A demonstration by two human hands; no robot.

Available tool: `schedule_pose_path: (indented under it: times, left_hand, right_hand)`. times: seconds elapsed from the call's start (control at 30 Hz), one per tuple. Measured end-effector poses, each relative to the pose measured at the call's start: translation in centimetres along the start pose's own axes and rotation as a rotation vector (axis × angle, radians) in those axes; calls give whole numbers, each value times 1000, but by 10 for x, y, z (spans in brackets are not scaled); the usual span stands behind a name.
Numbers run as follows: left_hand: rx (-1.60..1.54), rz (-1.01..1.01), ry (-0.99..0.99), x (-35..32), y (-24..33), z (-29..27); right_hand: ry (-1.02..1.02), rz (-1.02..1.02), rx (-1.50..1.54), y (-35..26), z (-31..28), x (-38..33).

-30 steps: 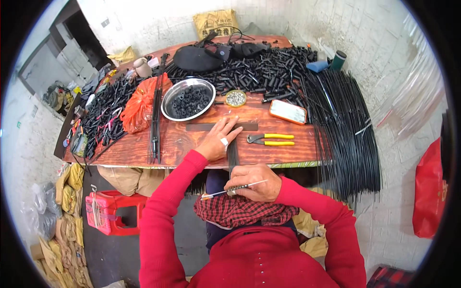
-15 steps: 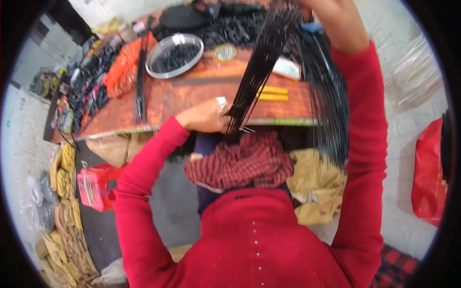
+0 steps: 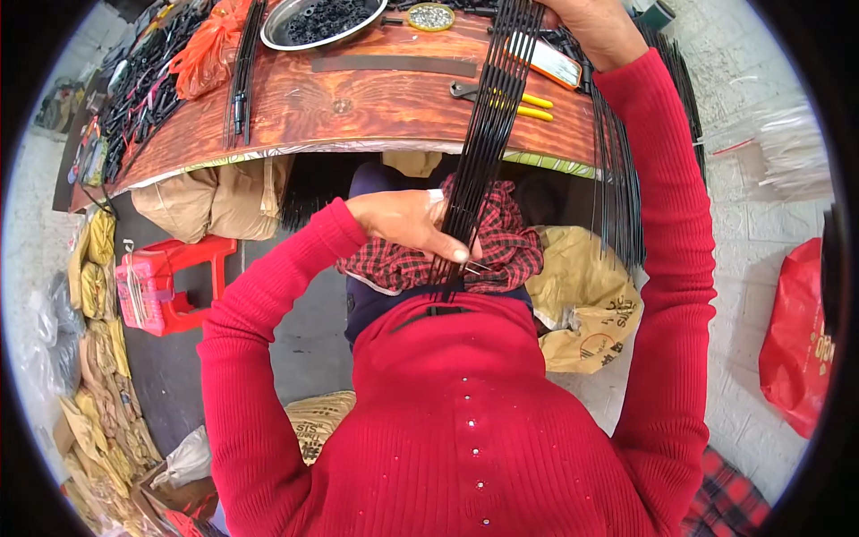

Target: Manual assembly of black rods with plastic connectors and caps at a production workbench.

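Note:
A bundle of thin black rods (image 3: 486,125) runs aslant from the table top down toward my lap. Low on the bundle, my left hand (image 3: 420,224) is closed around it, thumb across the front; a white wrap shows on one finger. My right hand (image 3: 595,27) grips the upper end at the top edge of the picture, where part of the fingers is cut off. Thin metallic tips poke out beside my left thumb. Yellow-handled pliers (image 3: 528,107) lie on the table just behind the rods. A red-and-black checked cloth (image 3: 394,266) rests on my lap beneath.
On the wooden table (image 3: 376,112) are a metal bowl (image 3: 277,40) of small black parts, a round tin (image 3: 430,16), a flat dark strip (image 3: 394,64) and an orange bag (image 3: 210,54). More rods (image 3: 617,161) hang over the right edge. A red stool (image 3: 183,286) stands left.
The view has shifted, so the table sits higher in the picture. My left hand and the rods' lower end now lie closer to my body; both hands still grip the rods.

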State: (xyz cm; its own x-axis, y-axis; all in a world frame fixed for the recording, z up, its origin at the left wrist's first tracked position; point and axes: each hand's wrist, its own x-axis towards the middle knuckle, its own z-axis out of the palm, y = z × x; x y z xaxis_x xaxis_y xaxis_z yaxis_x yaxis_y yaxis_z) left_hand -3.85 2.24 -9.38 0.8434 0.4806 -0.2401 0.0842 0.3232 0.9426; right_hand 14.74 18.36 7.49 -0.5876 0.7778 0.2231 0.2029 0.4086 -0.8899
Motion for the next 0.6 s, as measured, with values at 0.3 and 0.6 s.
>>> schedule_pose_path:
  times: [0.3,0.6]
  left_hand:
    - [104,104,242,5,-7,-6]
    - [114,49,468,-8,44,-18]
  right_hand:
    - [105,88,122,24,8,18]
    - [90,223,647,114,87,-118]
